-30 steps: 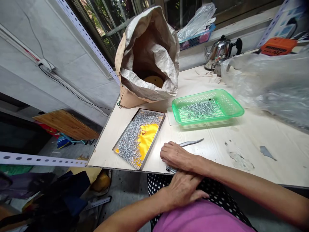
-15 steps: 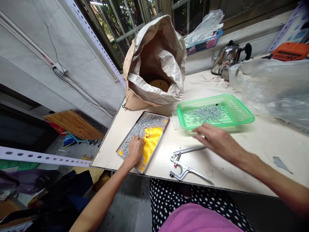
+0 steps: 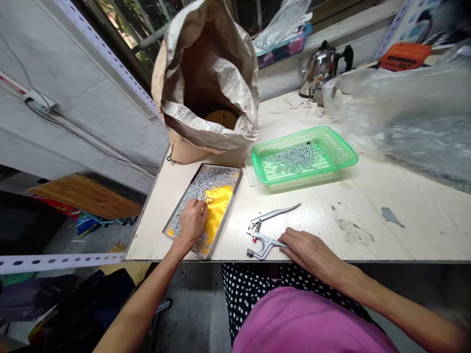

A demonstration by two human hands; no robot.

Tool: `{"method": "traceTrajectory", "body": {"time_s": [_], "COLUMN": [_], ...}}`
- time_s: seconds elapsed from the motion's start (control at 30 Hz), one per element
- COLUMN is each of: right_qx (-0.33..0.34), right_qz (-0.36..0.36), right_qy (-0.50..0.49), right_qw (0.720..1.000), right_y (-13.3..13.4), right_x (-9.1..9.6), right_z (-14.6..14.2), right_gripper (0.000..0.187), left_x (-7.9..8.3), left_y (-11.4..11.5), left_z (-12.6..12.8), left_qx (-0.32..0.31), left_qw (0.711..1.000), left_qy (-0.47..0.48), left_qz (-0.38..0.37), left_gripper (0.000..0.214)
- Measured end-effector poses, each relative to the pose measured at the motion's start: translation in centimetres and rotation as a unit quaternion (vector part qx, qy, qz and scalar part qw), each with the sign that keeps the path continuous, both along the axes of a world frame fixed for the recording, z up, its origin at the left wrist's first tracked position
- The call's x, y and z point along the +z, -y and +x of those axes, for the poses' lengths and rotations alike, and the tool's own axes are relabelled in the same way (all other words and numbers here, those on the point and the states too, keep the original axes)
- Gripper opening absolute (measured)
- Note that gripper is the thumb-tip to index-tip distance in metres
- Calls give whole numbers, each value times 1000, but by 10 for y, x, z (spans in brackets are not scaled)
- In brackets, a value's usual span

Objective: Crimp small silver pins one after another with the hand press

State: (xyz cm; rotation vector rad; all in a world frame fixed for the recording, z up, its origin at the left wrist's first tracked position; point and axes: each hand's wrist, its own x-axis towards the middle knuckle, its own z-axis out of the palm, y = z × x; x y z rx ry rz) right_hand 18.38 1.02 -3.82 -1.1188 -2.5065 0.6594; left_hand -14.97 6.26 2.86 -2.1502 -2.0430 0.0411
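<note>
My left hand (image 3: pixel 192 219) is closed, its fingertips pinched down among small metal pins (image 3: pixel 211 180) in a shallow tray (image 3: pixel 223 215). Whatever those fingers hold is hidden. Yellow cloth or lining (image 3: pixel 217 203) shows on the tray's right side, beside the hand. My right hand (image 3: pixel 309 250) lies at the table's front edge, its fingers closed over the lower handle of silver snap-fastener pliers (image 3: pixel 263 240). The pliers lie flat with their handles spread. Beyond them stands a green plastic basket (image 3: pixel 265 182) with more metal pins (image 3: pixel 298 158) in it.
An open paper sack (image 3: pixel 191 147) stands behind the tray. To the right are a metal kettle (image 3: pixel 320 68), a large clear plastic bag (image 3: pixel 412 108) and an orange object (image 3: pixel 405 56). A grey scrap (image 3: pixel 390 215) lies on the tabletop (image 3: pixel 331 235), whose front edge runs before me.
My right hand has come from the green basket's near edge down onto the pliers' lower handle. My left hand stays in the tray. The head view has shifted.
</note>
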Motion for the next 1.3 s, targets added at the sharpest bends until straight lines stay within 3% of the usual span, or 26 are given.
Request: {"method": "traceTrajectory", "body": {"time_s": [0.17,0.27,0.3,0.37,0.47,0.63,0.73,1.07,1.3], "right_qx": [3,-6,-4,3,15,9,6,-8,-14], "right_qz": [12,28,33,39,44,55,52,63,46], "right_qy": [12,18,21,24,33,48,46,46,79], "right_qw": [1000,999,999,999,998,997,998,997,996], "right_y": [0,1,1,0,-2,-5,-5,-2,0], "right_x": [0,-2,-2,-2,-1,4,8,3,8], "right_z": [0,-2,-2,-3,-4,-2,-2,-2,-4], "right_gripper": [14,14,14,15,15,15,14,13,13], "left_x": [5,9,10,9,-1,-29,-34,-25,-22], "left_y": [7,9,12,22,40,58,58,53,49], "left_z": [7,11,16,33,63,90,94,100,99], "left_qx": [-8,40,60,95,126,178,184,189,208], "left_qw": [1000,984,965,900,804,737,735,787,737], "left_qy": [23,175,254,410,537,588,582,480,491], "left_qz": [17,-11,-36,-114,-224,-283,-295,-338,-416], "left_gripper": [24,18,17,21,31,36,34,26,24]}}
